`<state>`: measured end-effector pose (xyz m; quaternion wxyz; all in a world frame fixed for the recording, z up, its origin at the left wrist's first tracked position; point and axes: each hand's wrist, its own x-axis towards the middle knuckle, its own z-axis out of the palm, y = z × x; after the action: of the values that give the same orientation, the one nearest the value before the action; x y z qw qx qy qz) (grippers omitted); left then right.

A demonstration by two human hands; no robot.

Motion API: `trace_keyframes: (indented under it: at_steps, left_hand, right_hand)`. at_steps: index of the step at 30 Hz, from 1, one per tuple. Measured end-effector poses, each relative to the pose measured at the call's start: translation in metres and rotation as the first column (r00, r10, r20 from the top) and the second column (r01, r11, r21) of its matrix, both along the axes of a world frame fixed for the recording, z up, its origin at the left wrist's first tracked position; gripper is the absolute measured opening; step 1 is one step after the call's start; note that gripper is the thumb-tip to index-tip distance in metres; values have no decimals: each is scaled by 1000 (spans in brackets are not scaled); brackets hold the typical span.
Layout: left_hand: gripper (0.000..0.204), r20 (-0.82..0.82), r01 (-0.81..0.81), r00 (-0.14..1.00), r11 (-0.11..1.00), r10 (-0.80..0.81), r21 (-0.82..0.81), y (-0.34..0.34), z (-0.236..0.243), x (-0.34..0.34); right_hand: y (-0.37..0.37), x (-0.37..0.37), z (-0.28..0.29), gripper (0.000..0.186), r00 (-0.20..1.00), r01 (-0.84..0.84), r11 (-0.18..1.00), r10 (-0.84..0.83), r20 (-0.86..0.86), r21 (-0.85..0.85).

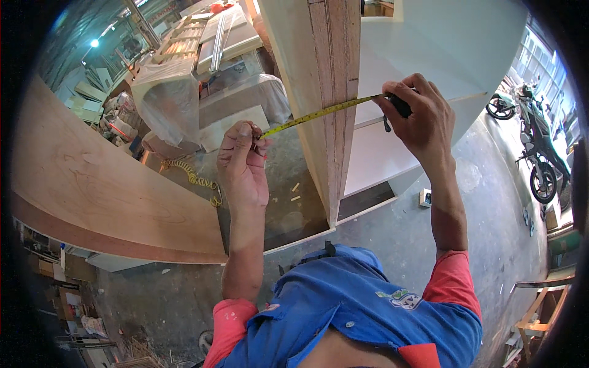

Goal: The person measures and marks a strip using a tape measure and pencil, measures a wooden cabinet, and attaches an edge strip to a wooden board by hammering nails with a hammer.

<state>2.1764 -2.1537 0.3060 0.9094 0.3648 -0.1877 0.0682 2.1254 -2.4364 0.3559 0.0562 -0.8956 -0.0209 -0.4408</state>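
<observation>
A yellow tape measure (pixel 319 113) is stretched between my hands, its blade crossing in front of an upright wooden post (pixel 334 55) of a cabinet frame. My left hand (pixel 243 156) pinches the blade's free end between thumb and fingers, left of the post. Over on the right, my right hand (pixel 423 116) is wrapped around the dark tape case (pixel 400 105), with a small strap hanging below it. Behind my right hand are the cabinet's white panels (pixel 392 147). A broad plywood panel (pixel 110 178) stands to the left of my left forearm.
A coiled yellow air hose (pixel 193 175) lies on the floor behind the plywood panel. Plastic-covered furniture (pixel 165 98) and stacked boards stand farther back. A motorcycle (pixel 540 144) is parked at right. A small box (pixel 424 197) sits on the concrete floor (pixel 392 239).
</observation>
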Motion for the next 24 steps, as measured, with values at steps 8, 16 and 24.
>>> trace_keyframes:
  at_steps: [8,16,24]
  left_hand:
    - [13,-62,-27,997,985,38,173,-38,-37,-12]
    - [20,116,-154,986,935,123,318,-80,-7,-10]
    - [17,113,-180,982,939,153,294,-86,-8,-7]
  right_hand:
    - [2,-2,1,23,999,35,999,-34,-26,26]
    - [6,-3,3,23,1000,21,1000,-21,6,-4]
    - [3,-3,0,23,1000,13,1000,-13,-14,11]
